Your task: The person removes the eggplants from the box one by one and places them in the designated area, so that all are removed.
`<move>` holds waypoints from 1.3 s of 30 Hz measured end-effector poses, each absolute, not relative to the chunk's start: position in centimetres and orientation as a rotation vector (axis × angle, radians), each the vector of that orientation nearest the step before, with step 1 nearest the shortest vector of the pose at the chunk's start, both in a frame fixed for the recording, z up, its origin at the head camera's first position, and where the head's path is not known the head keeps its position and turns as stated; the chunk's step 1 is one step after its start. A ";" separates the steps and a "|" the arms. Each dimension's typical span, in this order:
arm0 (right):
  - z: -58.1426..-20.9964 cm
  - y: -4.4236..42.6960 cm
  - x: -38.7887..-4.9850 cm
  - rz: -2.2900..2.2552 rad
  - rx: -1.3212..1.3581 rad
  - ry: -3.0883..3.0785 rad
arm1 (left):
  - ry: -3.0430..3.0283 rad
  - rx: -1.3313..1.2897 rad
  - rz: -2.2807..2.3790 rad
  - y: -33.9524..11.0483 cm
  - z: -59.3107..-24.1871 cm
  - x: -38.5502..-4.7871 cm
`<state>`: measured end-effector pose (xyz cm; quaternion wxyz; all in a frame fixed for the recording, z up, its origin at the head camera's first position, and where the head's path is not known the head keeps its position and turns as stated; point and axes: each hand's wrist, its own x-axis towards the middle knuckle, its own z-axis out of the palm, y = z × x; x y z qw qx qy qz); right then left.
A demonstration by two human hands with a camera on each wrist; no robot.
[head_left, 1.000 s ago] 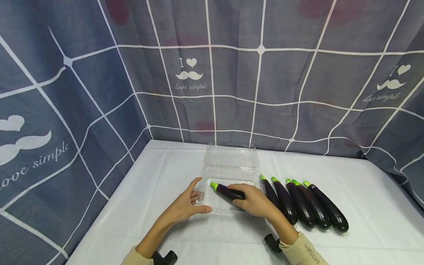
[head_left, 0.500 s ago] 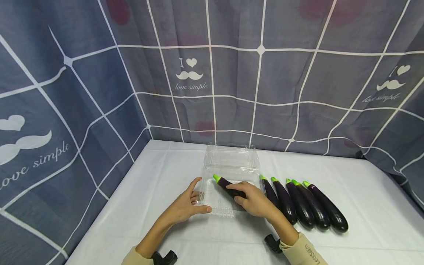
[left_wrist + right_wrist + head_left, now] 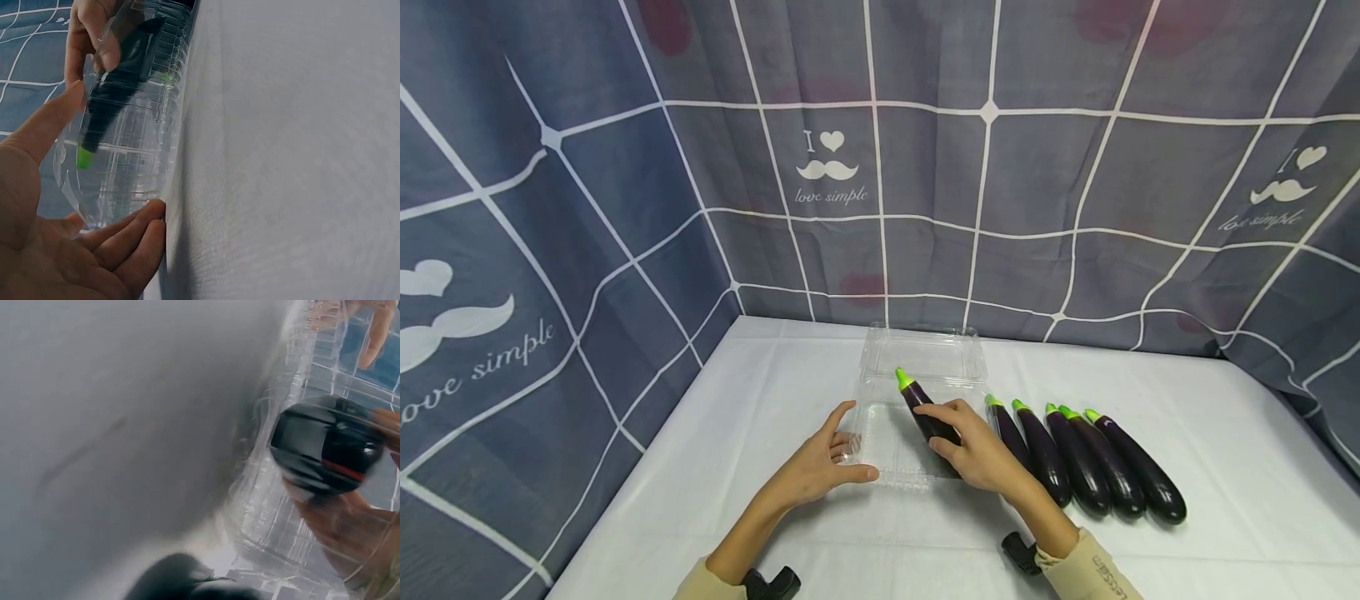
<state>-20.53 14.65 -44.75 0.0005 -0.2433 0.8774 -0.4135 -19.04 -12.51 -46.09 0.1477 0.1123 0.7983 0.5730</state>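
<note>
My right hand (image 3: 977,446) grips a dark purple eggplant (image 3: 923,410) by its thicker end, thumb on the near side and fingers on the far side. The eggplant slants over a clear plastic clamshell box (image 3: 880,454), its green stem end raised toward the hinge. In the right wrist view the eggplant's rounded blunt end (image 3: 328,444) shows through the clear wall. My left hand (image 3: 816,467) rests against the box's left side. The left wrist view has its fingers (image 3: 128,244) extended along the low wall, and the index finger near the rim.
The box's lid (image 3: 925,354) lies folded back behind the base. Several more eggplants (image 3: 1108,475) lie side by side to the right, green ends pointing away. A white cloth (image 3: 760,375) covers the table, and a grey checked curtain (image 3: 925,167) hangs behind.
The eggplant's stem end has swung up and away from me, toward the lid, and its tilt has steepened. My right hand turned slightly with it; the left hand stayed put.
</note>
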 end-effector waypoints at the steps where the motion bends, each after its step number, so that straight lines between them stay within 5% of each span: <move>1: -44.8 14.7 -20.5 -1.325 -0.761 2.759 | 2.297 0.322 1.648 -12.5 -46.1 -19.0; 39: -44.7 15.2 -20.7 -1.742 -0.538 2.669 | 2.328 0.274 1.610 -12.5 -46.1 -19.1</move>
